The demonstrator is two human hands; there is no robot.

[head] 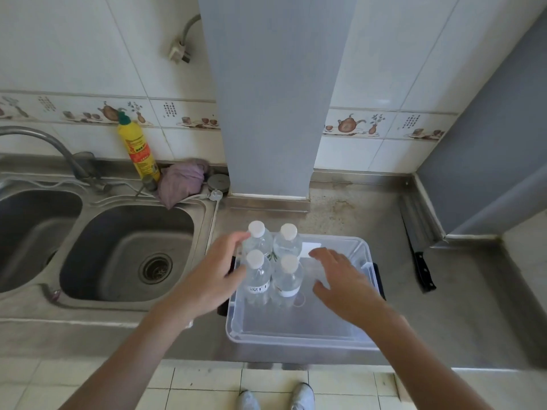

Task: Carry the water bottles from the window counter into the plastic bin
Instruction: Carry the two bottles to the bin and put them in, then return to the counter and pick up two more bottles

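Observation:
A clear plastic bin (299,335) stands on the steel counter in front of me. Several clear water bottles with white caps stand upright in its far left corner, two behind (288,242) and two in front (257,273). My left hand (217,269) hovers at the bin's left rim, fingers spread, fingertips touching or nearly touching the left bottles. My right hand (340,279) is over the bin to the right of the bottles, fingers apart, holding nothing.
A double steel sink (124,250) with a faucet (44,143) lies to the left. A yellow detergent bottle (137,149) and a purple cloth (183,182) sit behind it. A grey pillar (272,113) rises behind the bin. A black-handled knife (420,261) lies at the right.

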